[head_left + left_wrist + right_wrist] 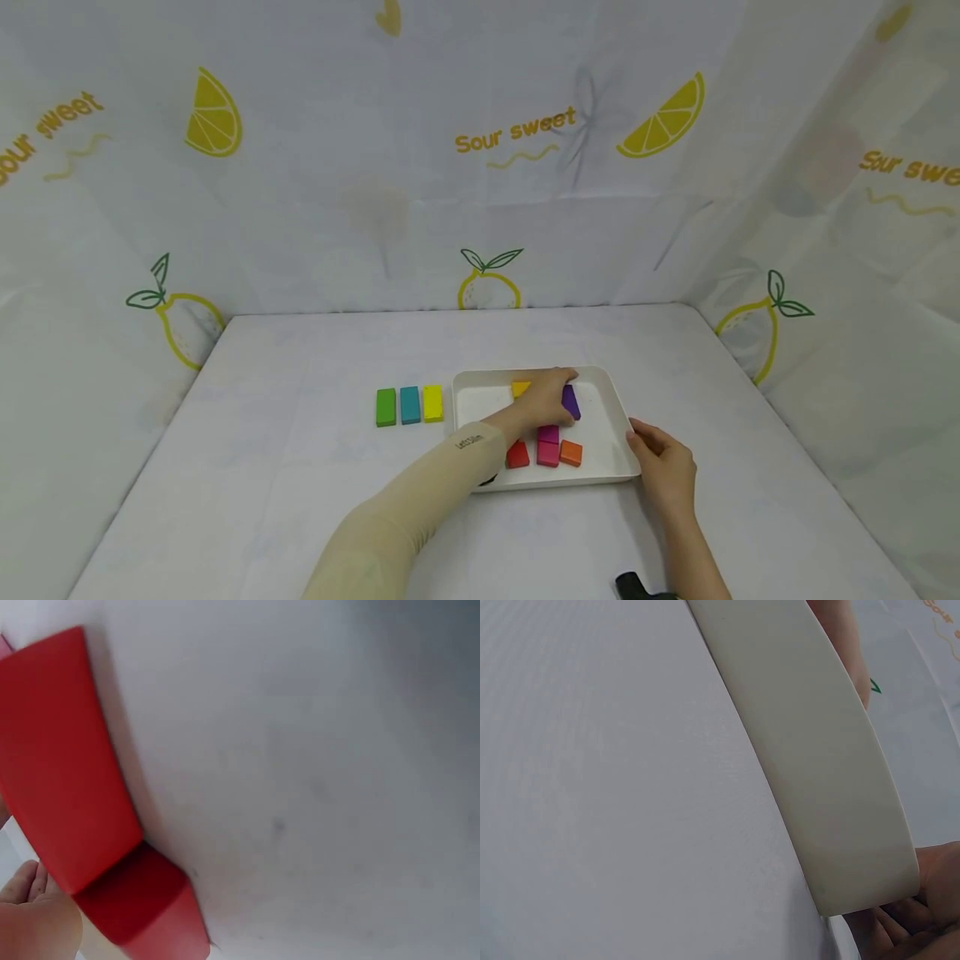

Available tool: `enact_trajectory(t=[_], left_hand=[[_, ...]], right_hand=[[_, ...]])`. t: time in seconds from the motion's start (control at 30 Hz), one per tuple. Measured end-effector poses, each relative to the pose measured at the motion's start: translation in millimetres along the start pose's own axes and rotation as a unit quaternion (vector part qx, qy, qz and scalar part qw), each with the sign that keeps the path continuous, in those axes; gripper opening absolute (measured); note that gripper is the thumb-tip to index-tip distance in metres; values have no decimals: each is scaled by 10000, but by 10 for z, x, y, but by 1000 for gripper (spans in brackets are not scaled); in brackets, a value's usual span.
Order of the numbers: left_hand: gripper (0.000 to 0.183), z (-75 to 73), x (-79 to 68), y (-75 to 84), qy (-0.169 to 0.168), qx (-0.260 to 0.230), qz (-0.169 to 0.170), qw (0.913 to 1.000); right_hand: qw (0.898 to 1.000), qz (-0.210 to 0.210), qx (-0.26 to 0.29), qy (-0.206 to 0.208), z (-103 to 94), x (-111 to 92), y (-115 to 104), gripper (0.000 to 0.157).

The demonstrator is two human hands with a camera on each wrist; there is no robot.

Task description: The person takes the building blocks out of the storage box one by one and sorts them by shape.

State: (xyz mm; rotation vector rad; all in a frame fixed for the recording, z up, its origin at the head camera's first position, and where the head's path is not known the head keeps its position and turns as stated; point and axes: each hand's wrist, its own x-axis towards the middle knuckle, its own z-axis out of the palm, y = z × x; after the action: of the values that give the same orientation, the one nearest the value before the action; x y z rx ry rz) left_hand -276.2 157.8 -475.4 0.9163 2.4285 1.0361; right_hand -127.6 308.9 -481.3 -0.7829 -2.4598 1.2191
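My left hand [542,402] reaches over the white tray [480,382], its thumb and fingers spread about the ends of a purple block [571,402]. Whether it grips that block cannot be made out. A yellow-orange block [521,388] shows beside the hand. Nearer the tray's front are a red block [517,455], magenta blocks [548,452] and an orange block [571,453]. Red shapes [67,757] loom close in the left wrist view. With thumb and fingers, my right hand [664,467] holds the tray's right edge; the right wrist view shows the tray's outer wall [817,765].
Left of the tray, a green block [386,407], a blue block [409,405] and a yellow block [432,403] stand in a row on the white table [262,467]. A black object [633,587] is at the front edge of view. Lemon-printed cloth surrounds the table.
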Motion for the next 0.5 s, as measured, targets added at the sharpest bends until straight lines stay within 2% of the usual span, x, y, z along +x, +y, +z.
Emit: enact_trajectory(t=[0.23, 0.5], left_hand=[[74, -14, -22, 9, -2, 81, 42, 10000], [71, -52, -30, 40, 44, -310, 76, 9995]], right_hand=[[9999, -4, 97, -37, 18, -5, -3, 36], [10000, 13, 25, 20, 10, 15, 0, 36]])
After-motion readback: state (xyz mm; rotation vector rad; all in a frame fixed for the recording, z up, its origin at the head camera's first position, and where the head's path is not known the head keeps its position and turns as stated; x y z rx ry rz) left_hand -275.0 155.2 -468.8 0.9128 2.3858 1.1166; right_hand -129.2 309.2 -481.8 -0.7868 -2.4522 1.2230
